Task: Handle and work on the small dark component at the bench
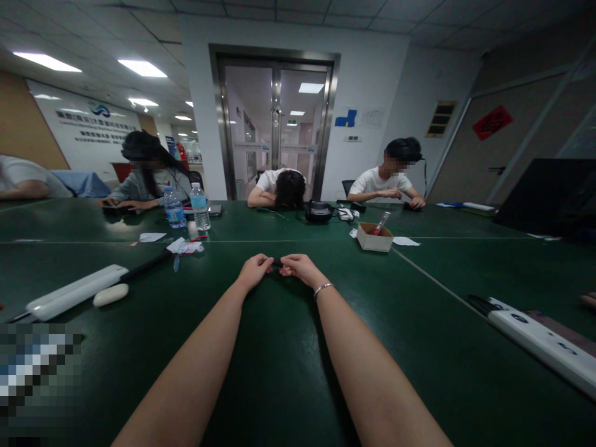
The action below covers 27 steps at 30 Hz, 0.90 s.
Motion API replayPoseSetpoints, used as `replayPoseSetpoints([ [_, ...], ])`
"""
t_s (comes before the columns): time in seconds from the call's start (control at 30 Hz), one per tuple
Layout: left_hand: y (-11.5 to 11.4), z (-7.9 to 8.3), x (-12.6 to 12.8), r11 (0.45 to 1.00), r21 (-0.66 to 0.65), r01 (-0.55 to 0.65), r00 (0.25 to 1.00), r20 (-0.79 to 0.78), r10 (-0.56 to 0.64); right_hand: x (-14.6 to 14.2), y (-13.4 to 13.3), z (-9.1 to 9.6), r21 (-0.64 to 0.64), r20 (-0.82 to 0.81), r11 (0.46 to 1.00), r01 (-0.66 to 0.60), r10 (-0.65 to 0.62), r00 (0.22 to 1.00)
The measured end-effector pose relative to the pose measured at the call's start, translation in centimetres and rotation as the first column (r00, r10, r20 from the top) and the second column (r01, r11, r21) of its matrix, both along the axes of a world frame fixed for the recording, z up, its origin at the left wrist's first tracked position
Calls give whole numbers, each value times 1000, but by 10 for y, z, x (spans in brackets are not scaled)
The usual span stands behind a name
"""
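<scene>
Over the middle of the dark green table [274,323], both hands meet at a small black object [277,262] whose kind I cannot make out. My left hand [255,272] pinches its left end between thumb and fingers. On its right end, my right hand [302,269] is closed in a similar pinch, with a silver bracelet [323,289] round that wrist. Most of the black object is hidden by the fingertips.
Beyond the hands stand a small open box [375,242] and two water bottles [200,208]. A long white device [77,292] and a white oval piece [110,295] lie left. Another white case [544,338] lies right. Several people sit across the table, one with head down [289,187].
</scene>
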<state>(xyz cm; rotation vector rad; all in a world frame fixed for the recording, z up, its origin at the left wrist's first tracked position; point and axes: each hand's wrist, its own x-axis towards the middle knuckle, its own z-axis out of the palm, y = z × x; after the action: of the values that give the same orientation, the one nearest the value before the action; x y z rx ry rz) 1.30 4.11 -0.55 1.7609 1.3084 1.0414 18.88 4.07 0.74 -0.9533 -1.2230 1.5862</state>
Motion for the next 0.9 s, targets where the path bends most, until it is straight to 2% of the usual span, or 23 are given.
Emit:
replayPoseSetpoints([
  [0.27,1,1,-2,997,45,-64,976,-204,72,0,-1,2,-13,8,1000,11,-11,1000],
  [0.47,0,4,-2,996,48,-69,970,-229,78,0,-2,3,8,33,1000,-28,28,999],
  [0.73,-7,14,-1,995,-46,-88,972,-223,76,1,-5,5,14,14,998,-58,58,998],
  [0.9,-8,15,-2,996,-34,-83,975,-210,74,2,-5,4,20,26,998,-61,60,998],
])
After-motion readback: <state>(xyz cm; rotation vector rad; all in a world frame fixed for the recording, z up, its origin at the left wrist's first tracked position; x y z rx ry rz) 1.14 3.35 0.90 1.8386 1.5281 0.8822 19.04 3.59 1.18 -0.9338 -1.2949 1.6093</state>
